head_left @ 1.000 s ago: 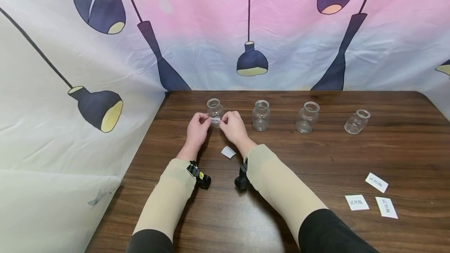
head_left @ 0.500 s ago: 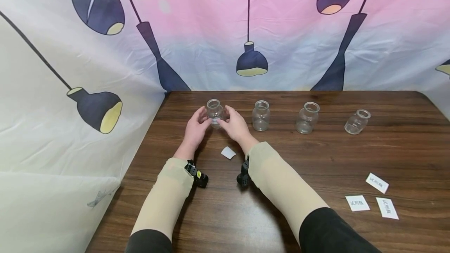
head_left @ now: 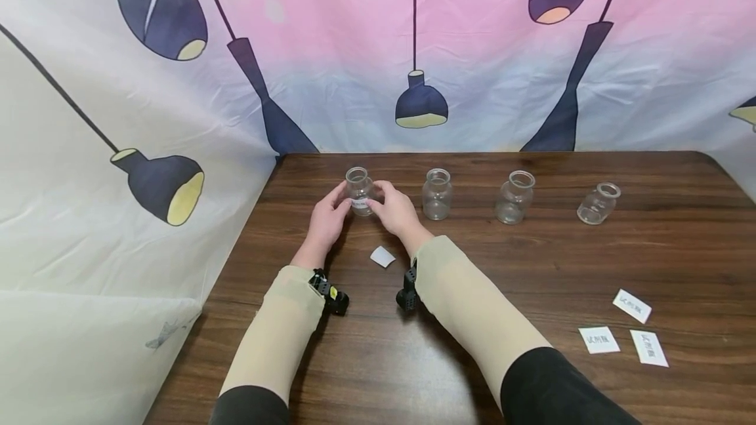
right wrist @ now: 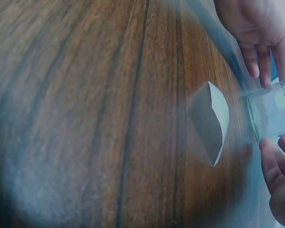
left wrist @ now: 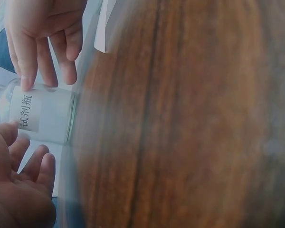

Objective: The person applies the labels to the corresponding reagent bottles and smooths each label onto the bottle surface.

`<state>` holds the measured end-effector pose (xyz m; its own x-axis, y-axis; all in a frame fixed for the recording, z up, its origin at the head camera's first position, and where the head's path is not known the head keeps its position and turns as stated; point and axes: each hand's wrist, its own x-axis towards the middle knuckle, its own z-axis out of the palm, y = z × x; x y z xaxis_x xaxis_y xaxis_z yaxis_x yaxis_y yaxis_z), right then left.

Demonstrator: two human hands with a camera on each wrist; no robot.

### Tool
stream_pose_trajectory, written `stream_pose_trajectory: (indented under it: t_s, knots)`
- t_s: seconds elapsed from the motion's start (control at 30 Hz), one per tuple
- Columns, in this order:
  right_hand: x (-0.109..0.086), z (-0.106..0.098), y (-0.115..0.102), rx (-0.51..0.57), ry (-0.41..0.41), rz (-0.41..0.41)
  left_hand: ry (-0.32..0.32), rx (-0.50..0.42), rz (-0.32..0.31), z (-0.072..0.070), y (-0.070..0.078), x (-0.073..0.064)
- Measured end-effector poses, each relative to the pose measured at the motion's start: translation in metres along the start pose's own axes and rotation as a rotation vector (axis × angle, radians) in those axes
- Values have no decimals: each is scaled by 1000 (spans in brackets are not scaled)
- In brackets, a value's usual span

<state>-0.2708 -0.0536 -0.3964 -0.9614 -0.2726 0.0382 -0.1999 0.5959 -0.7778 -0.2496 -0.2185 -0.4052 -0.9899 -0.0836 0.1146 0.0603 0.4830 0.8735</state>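
Both hands are touching the leftmost glass jar at the far left of the tabletop.

The right hand's (head_left: 394, 207) fingers (left wrist: 26, 57) are lying straight and slightly spread, their tips pressing the jar (head_left: 359, 191) at its white label (left wrist: 26, 110); the left hand (head_left: 327, 216) is cupping the other side with its fingers (left wrist: 35, 164) relaxed and loosely apart, just beside the glass. The left wrist view is showing the label's writing, 试剂瓶, which the head view is leaving too small to read. The right wrist view is showing a curled backing paper (right wrist: 213, 118) lying on the tabletop (head_left: 531, 261) near the jar. Three more jars (head_left: 437, 193) are standing in a row to the right, and three loose labels (head_left: 599, 339) are lying near the right front edge.
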Motion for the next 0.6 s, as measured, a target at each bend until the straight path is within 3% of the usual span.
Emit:
stream_pose_trajectory:
  t_s: [0.17, 0.43, 0.6]
  knots:
    - [0, 1, 2, -23, -24, 6, -3, -1, -15, -1, -1, 1]
    - [0, 5, 4, -45, -36, 6, -72, 32, -14, -1, -5, 1]
    - [-1, 6, 4, -54, -20, 3, -67, 58, -16, 1, -6, 1]
